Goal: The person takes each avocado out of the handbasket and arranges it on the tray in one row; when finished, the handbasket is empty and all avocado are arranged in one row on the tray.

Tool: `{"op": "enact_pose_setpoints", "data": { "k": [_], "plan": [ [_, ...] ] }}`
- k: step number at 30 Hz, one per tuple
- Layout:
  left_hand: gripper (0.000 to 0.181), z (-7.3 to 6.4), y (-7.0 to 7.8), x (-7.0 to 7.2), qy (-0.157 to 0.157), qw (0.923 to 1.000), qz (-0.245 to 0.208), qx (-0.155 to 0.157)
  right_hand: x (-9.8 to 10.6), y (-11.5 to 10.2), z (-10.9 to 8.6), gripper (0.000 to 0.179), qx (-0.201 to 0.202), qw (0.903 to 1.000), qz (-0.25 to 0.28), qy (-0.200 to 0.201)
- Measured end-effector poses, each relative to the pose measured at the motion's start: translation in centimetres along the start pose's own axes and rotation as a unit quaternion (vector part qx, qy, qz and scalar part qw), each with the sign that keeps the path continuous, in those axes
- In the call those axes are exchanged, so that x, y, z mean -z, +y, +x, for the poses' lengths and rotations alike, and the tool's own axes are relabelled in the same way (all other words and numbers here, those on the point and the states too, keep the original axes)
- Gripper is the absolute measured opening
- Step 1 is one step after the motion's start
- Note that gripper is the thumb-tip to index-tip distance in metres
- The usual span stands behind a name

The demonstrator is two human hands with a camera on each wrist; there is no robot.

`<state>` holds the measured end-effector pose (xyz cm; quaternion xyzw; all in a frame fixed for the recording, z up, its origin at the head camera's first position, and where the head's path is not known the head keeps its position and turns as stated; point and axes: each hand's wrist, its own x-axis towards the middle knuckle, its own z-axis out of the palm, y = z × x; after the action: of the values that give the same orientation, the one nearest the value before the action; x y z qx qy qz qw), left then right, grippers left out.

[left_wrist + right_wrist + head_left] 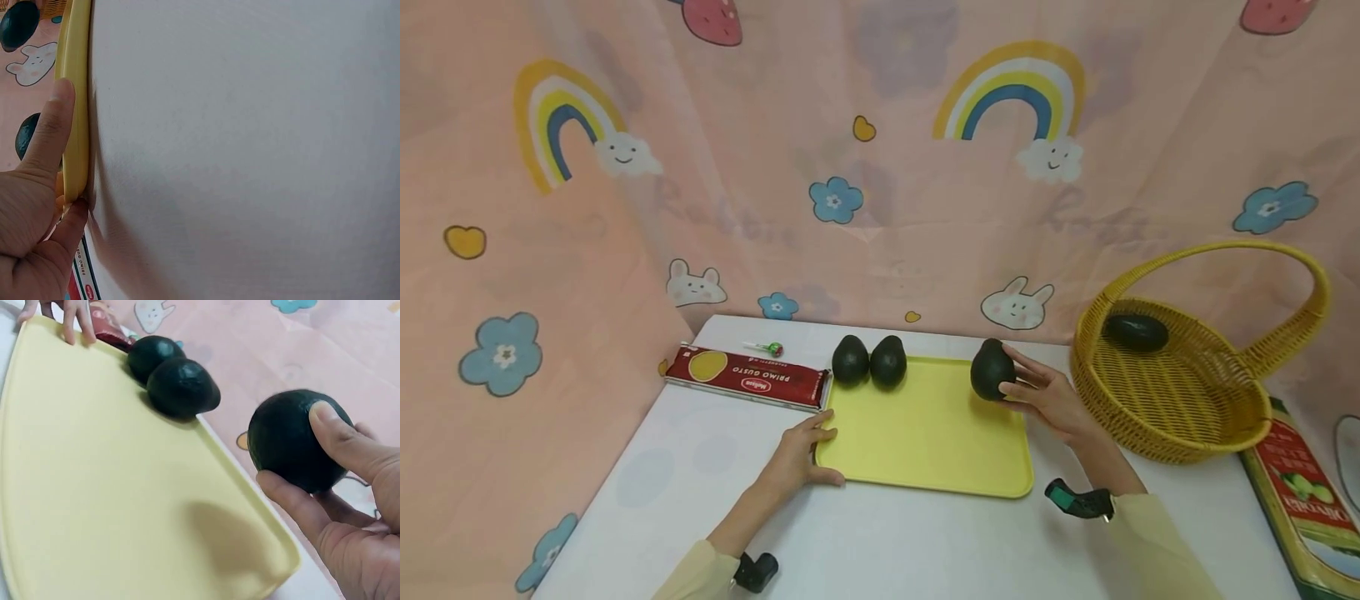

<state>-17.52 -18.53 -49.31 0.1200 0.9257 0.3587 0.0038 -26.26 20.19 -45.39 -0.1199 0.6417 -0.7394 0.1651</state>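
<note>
A dark green avocado (992, 370) is in my right hand (1051, 402), gripped between thumb and fingers above the right part of the yellow tray (925, 442). In the right wrist view this avocado (294, 440) is off the tray, whose surface bears a shadow. My left hand (801, 454) holds the tray's near left corner, with the thumb along the front rim (76, 125) and fingers over the left rim. Two more avocados, one on the left (850, 361) and one beside it (888, 363), sit at the tray's far left corner.
On the right stands a yellow wicker basket (1165, 433) with a tall handle and a dark avocado (1137, 332) inside. A red spaghetti pack (748, 377) and a lollipop (773, 349) lie left of the tray. An olive oil tin (1307, 500) lies at the right edge.
</note>
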Motion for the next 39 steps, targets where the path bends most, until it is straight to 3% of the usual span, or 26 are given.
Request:
{"op": "enact_pose_setpoints", "data": {
  "k": [6, 12, 24, 35, 39],
  "plan": [
    [0.072, 0.0, 0.1, 0.1, 0.0, 1.0, 0.004, -0.005, -1.2, 1.2, 1.9, 0.065, -0.022, 0.9993, -0.023, -0.017],
    [0.072, 0.0, 0.2, 0.0, 0.001, 0.9999, 0.009, -0.013, -2.7, 2.5, 3.8, 0.065, -0.052, 0.9985, -0.002, -0.02],
    [0.072, -0.1, 0.2, 0.1, 0.007, 0.9997, 0.012, -0.018, -5.2, 3.5, 7.0, 0.066, -0.056, 0.9981, -0.022, -0.015],
    [0.072, 0.0, 0.1, 0.1, 0.006, 0.9998, 0.009, -0.019, -6.0, 3.7, 8.1, 0.064, -0.051, 0.9975, -0.05, 0.005],
    [0.072, 0.0, -0.1, 0.0, 0.012, 0.9991, 0.017, -0.038, -5.8, 3.7, 8.0, 0.064, -0.057, 0.9973, -0.046, 0.008]
  ]
}}
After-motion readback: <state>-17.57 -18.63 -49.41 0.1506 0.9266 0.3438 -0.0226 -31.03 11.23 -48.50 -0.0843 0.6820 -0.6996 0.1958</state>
